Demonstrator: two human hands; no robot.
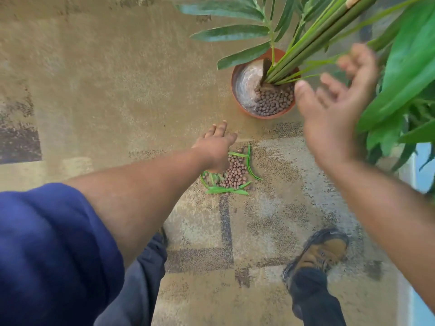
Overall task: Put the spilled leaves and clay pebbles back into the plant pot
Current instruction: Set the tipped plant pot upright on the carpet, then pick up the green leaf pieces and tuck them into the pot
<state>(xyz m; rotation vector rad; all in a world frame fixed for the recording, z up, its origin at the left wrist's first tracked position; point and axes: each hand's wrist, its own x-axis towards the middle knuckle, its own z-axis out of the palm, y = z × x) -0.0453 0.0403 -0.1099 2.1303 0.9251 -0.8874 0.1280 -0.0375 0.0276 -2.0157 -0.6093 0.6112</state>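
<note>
A terracotta plant pot stands on the carpet, partly filled with brown clay pebbles around green stems. A heap of spilled pebbles lies on the carpet in front of it, with several green leaves around it. My left hand reaches down over the left edge of the heap, fingers straight, holding nothing. My right hand is raised and blurred, just right of the pot and among the foliage, palm up with loosely spread fingers and nothing in it.
Long green leaves of the plant overhang the pot and fill the upper right. My brown shoe stands on the patterned tan carpet below the heap. A pale blue strip runs along the right edge.
</note>
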